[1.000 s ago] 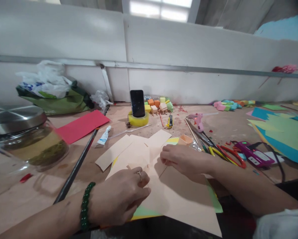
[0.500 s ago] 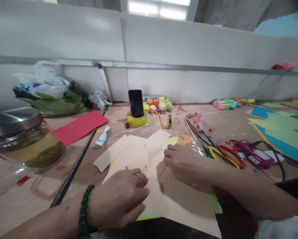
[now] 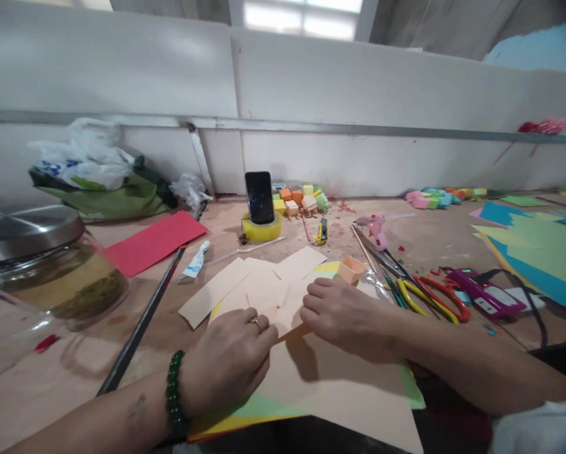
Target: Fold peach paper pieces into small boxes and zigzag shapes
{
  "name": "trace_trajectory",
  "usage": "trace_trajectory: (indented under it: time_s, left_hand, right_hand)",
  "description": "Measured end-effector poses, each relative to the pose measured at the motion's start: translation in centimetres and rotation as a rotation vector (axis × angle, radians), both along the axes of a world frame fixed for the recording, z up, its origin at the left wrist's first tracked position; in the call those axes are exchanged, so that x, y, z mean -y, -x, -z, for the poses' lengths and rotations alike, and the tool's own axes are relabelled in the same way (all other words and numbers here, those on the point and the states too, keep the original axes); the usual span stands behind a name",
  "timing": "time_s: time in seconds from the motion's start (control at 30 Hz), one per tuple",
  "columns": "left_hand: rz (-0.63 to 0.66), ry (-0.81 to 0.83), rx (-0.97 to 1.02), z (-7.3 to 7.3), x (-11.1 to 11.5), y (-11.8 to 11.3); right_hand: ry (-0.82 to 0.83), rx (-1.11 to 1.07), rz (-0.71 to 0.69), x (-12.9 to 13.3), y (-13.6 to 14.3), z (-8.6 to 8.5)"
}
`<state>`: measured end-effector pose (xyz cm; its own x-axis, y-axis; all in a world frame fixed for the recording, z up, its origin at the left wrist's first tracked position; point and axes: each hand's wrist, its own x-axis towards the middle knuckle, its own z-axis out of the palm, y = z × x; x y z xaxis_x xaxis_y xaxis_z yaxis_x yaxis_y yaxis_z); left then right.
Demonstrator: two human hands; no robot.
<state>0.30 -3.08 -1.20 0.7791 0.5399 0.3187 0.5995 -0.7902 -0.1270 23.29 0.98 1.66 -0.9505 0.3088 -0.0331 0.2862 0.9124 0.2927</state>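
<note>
Several pale peach paper sheets lie over yellow and green ones at the table's front edge. My left hand, with a ring and a green bead bracelet, has its fingers curled on the near left edge of a small peach piece. Curled in the same way, my right hand grips the right end of that edge, which is slightly raised. A small folded peach paper box stands just beyond my right hand. Loose peach strips lie at the back left of the sheets.
A phone stands in a yellow tape roll. Glass jar, red paper and dark rod are at left. Cutter, pink glue gun, red-handled scissors and purple device lie toward the right.
My left hand has shifted slightly left, and my right hand slightly left and down. The small piece's near edge now shows raised between them.
</note>
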Motion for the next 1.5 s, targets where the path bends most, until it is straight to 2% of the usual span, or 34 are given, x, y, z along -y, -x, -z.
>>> trace_trajectory:
  time_s: [0.13,0.23,0.33,0.43,0.53,0.7,0.8,0.9,0.97,1.07,1.2,1.5]
  left_hand:
    - [0.021,-0.001,-0.086,0.1,0.1,-0.2]
    - [0.046,-0.03,-0.151,0.4,0.0,0.0]
    - [0.048,-0.022,-0.177,0.4,-0.5,0.6]
    - [0.037,0.009,-0.204,0.0,-0.9,1.1]
    - [0.024,0.059,-0.222,-0.5,-0.7,1.0]
    - [0.124,0.258,-0.184,-1.6,0.0,0.7]
    - [0.168,0.346,-0.167,-2.2,0.1,0.7]
    - [0.158,0.38,-0.176,-2.3,0.0,0.8]
    - [0.148,0.377,-0.195,-2.3,0.0,0.8]
    - [0.138,0.351,-0.224,-2.3,0.1,0.7]
    - [0.145,0.31,-0.24,-2.3,0.3,0.6]
    - [0.136,0.26,-0.25,-2.2,0.5,0.5]
  right_hand:
    - [0.026,-0.078,-0.076,1.7,0.8,0.5]
    - [0.109,-0.151,-0.12,1.9,1.3,0.9]
    - [0.274,-0.253,-0.065,0.8,1.0,1.2]
    - [0.519,-0.322,-0.043,-0.7,0.3,1.2]
    - [0.72,-0.319,0.024,-1.6,-0.2,0.9]
    - [0.891,-0.338,0.128,-2.1,-0.6,0.5]
    - [1.066,-0.437,0.281,-2.5,-0.5,1.0]
    - [1.191,-0.569,0.462,-2.6,0.0,1.9]
    - [1.173,-0.662,0.54,-2.4,0.5,2.5]
    - [1.039,-0.736,0.576,-2.0,1.3,3.2]
    - [0.926,-0.712,0.564,-2.0,1.7,3.6]
    - [0.816,-0.692,0.598,-1.8,2.3,3.9]
